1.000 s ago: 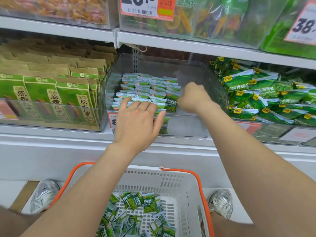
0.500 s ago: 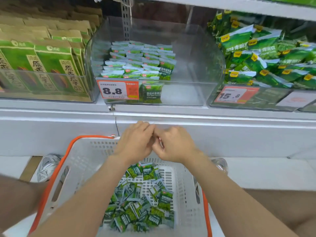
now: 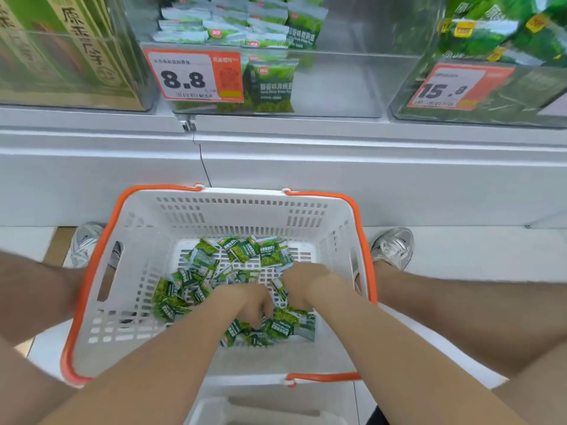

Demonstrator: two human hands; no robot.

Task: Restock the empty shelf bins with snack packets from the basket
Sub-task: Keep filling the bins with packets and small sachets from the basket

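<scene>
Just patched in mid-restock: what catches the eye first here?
The white basket with an orange rim fills the middle, with green snack packets heaped on its floor. The left hand and right hand are dug into that heap side by side. Above, an orange 8.8 price tag fronts a partly filled clear bin.

8.8 on the price tag (image 3: 194, 75) of the middle bin (image 3: 337, 84), 15.8 on the price label (image 3: 457, 87) of the right bin (image 3: 521, 99)
</scene>
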